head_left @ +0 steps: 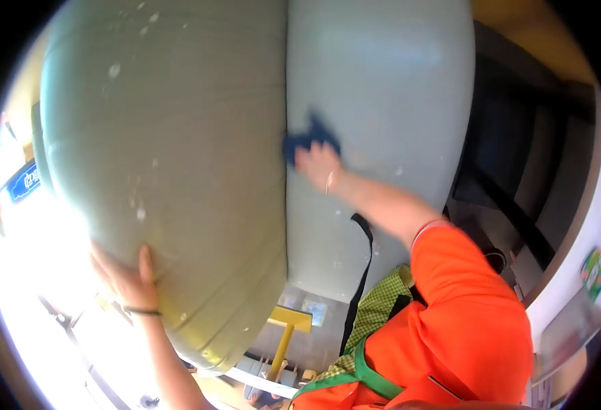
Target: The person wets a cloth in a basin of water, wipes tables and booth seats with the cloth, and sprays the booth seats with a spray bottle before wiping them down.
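Two hands show in the head view: the right hand (319, 166) clutches a blurred blue cloth (324, 132) against the grey panel (382, 89) beneath it; the left hand (131, 283), thumb spread wide, touches the greenish panel (205, 157) between both hands.

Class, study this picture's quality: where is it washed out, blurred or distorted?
Head view: glare washes out the lower left, around the left hand; blur softens the blue cloth at the right hand; the corners are black, fisheye-like.
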Demonstrator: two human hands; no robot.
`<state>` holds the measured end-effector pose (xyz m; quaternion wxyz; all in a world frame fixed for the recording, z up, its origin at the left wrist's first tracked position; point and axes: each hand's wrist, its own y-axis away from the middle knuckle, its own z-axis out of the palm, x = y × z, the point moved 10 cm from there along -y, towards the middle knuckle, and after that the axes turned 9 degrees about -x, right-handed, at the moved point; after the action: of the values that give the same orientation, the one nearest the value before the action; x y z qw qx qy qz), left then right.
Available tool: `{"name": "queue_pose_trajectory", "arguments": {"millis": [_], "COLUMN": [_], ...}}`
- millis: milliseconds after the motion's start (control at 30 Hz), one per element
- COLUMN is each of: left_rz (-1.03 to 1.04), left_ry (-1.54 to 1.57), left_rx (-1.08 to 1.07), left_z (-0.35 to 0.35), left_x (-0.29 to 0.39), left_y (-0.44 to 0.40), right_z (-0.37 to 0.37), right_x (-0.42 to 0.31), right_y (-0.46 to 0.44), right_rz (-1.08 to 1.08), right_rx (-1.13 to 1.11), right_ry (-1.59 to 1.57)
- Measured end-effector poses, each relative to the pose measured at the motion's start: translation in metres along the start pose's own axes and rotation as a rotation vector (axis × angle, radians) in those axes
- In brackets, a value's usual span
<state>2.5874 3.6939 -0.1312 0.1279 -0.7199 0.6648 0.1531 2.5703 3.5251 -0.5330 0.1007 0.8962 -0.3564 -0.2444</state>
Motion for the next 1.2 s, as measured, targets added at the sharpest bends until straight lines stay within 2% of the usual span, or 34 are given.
{"name": "queue_pose_trajectory", "arguments": {"millis": [33,67,133,167,200,233,267,300,333,367,400,433,500,533,567,600,633,667,700,733,767,800,867,900,933,967,1000,1033,1067,1100,1133,1167,1200], "left_rz": [-0.014,-0.024,0.002,0.020,0.013,0.037,0.068,0.061,0.071,0.088,0.084,0.087,0.090,0.066,0.082,0.094,0.096,0.094,0.098,0.101,0.104,0.116,0.108,0.173,0.175,0.174,0.169,0.157,0.150,0.340,0.535,0.550,0.665], "left_ry": [0.050,0.097,0.136,0.172,0.188,0.148,0.109,0.117,0.136,0.159,0.162,0.142,0.106,0.125,0.137,0.130,0.116,0.118,0.148,0.173,0.169,0.160,0.156,0.118,0.082,0.044,0.041,-0.118,-0.279,-0.203,-0.111,0.073,0.197], "left_rx": [-0.014,-0.032,0.002,0.050,0.067,0.079,0.065,0.051,0.077,0.106,0.101,0.105,0.110,0.095,0.092,0.107,0.127,0.138,0.142,0.148,0.161,0.172,0.164,0.233,0.248,0.273,0.285,0.270,0.249,0.320,0.391,0.225,0.002], "left_z": [-0.003,-0.002,-0.009,-0.019,-0.017,-0.014,-0.006,-0.006,-0.013,-0.013,-0.008,-0.006,-0.011,-0.011,-0.010,-0.010,-0.012,-0.012,-0.008,-0.009,-0.010,-0.008,-0.004,-0.007,-0.010,-0.015,-0.019,-0.020,-0.019,-0.027,-0.035,-0.031,-0.017], "left_x": [-0.002,0.001,0.006,0.005,-0.004,-0.002,0.004,0.004,0.003,0.004,0.002,-0.001,0.001,0.000,0.000,0.000,-0.002,-0.001,-0.002,-0.004,-0.008,-0.008,-0.004,-0.006,-0.004,-0.001,0.002,0.009,0.015,0.043,0.083,0.120,0.169], "left_y": [-0.001,-0.009,-0.011,-0.007,-0.006,-0.019,-0.024,-0.018,-0.011,-0.011,-0.014,-0.013,-0.011,-0.012,-0.013,-0.013,-0.009,-0.008,-0.008,-0.008,-0.007,-0.007,-0.005,-0.006,-0.004,-0.003,-0.002,-0.003,-0.001,0.015,0.038,0.067,0.107], "right_z": [0.023,0.069,0.121,0.143,0.149,0.149,0.082,0.030,-0.021,-0.055,-0.084,-0.104,-0.117,-0.118,-0.072,-0.033,0.006,0.061,0.109,0.131,0.162,0.149,0.118,0.076,0.008,-0.045,-0.081,-0.112,-0.118,-0.115,-0.092,-0.068,-0.013], "right_x": [-0.062,-0.108,-0.195,-0.215,-0.202,-0.171,-0.126,-0.066,-0.009,0.059,0.121,0.180,0.234,0.205,0.170,0.109,0.036,-0.027,-0.092,-0.140,-0.172,-0.161,-0.108,-0.040,0.018,0.095,0.167,0.228,0.261,0.276,0.262,0.233,0.192], "right_y": [0.046,0.076,0.162,0.197,0.186,0.172,0.142,0.104,0.073,0.051,0.048,0.048,0.069,0.073,0.077,0.099,0.128,0.157,0.207,0.250,0.290,0.275,0.234,0.194,0.176,0.153,0.151,0.157,0.164,0.186,0.188,0.201,0.210], "right_rz": [-0.073,-0.114,-0.380,-0.533,-0.466,-0.396,-0.417,-0.258,-0.176,0.087,0.255,0.431,0.416,0.589,0.612,0.419,0.266,0.133,-0.020,-0.135,-0.298,-0.291,-0.280,-0.084,-0.085,0.142,0.339,0.655,0.582,0.507,0.604,0.703,0.669], "right_rx": [0.088,-0.041,-0.337,-0.184,-0.255,-0.332,-0.221,-0.176,-0.019,-0.036,0.169,0.235,0.626,0.244,0.055,0.212,0.074,-0.224,-0.167,-0.341,-0.371,-0.363,-0.631,-0.286,0.148,0.026,0.150,0.058,0.344,0.622,0.500,0.366,0.283], "right_ry": [0.059,-0.136,-0.139,-0.131,-0.244,-0.365,-0.143,-0.128,-0.067,0.005,0.091,0.107,0.170,0.057,0.094,0.065,0.162,0.031,-0.067,-0.147,-0.376,-0.368,-0.056,-0.093,0.135,0.006,-0.008,-0.078,-0.071,-0.061,-0.251,-0.427,-0.203]}}
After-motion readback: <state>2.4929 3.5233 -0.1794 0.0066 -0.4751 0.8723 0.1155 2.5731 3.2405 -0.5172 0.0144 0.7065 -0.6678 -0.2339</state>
